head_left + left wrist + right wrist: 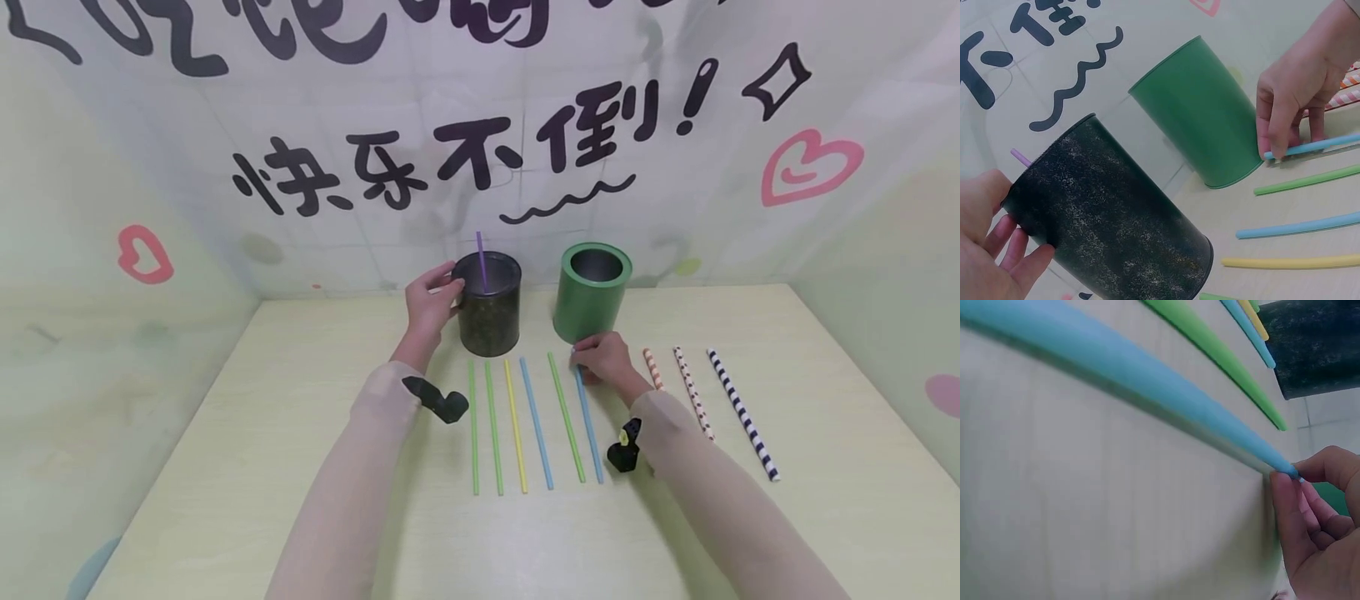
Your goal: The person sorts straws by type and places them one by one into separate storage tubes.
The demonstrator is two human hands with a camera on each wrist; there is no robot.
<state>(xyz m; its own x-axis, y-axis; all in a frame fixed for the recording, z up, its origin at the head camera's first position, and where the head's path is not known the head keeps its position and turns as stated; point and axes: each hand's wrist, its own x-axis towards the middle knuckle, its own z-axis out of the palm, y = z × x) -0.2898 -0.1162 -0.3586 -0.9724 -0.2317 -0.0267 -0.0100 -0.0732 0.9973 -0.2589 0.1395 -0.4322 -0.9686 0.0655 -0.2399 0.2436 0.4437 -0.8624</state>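
My left hand (431,302) holds the dark speckled can (491,321) by its left side near the rim, fingers bent against the wall in the left wrist view. One purple straw (481,262) stands in that can and pokes above its rim. With thumb and finger, my right hand (606,358) pinches the far end of a blue straw (1166,394). That straw lies along the table, rightmost of the plain row. Just behind the right hand stands an upright green can (1194,115) with an open top.
Left of the pinched straw lie a green straw (566,417), another blue straw (536,425), a yellow straw (516,429) and two more green straws. Striped and patterned paper straws (742,412) lie to the right. A printed backdrop (360,250) rises behind the cans.
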